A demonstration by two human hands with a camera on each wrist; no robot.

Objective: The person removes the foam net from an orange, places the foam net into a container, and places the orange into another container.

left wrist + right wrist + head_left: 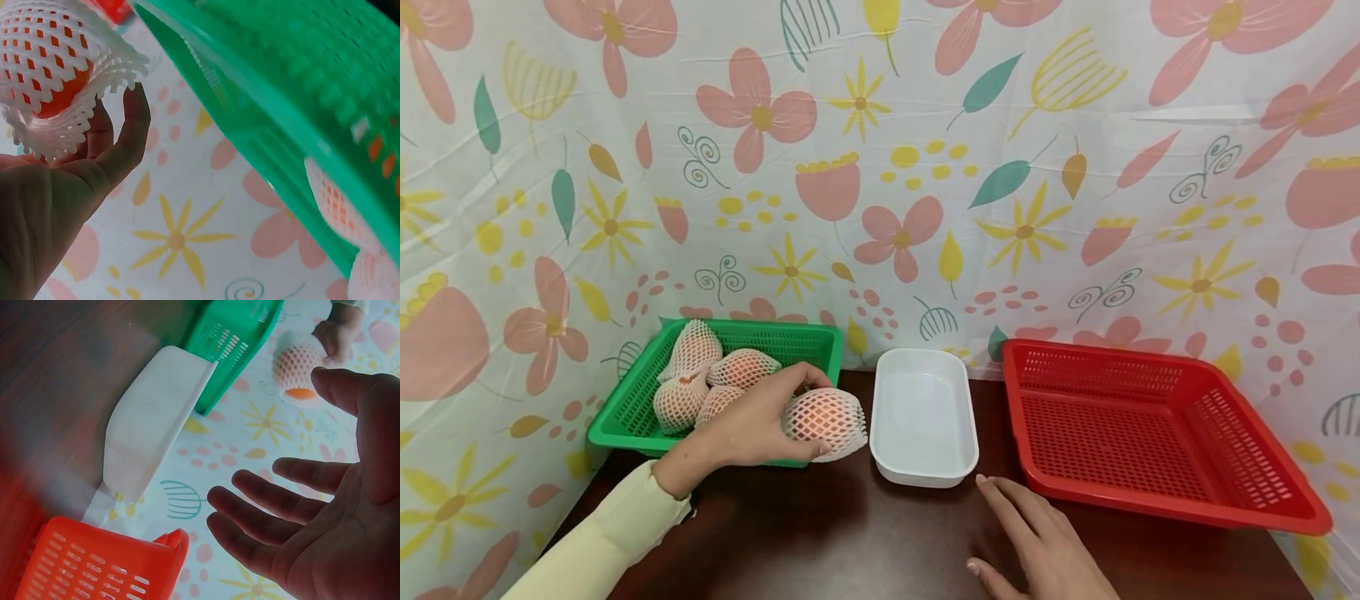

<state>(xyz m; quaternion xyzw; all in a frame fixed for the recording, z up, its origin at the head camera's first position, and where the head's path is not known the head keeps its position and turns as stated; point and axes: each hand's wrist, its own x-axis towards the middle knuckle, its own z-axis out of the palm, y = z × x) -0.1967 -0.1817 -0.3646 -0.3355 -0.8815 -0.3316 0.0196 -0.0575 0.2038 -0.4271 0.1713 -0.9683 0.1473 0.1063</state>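
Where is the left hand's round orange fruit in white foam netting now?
In the head view, the left hand holds the netted fruit just left of the white rectangular dish, by the right end of the green plastic basket.

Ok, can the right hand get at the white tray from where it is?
Likely yes: the right hand is empty and close to the near right corner of the white tray, with nothing visible between. The left hand, gripping a netted fruit, is left of the tray.
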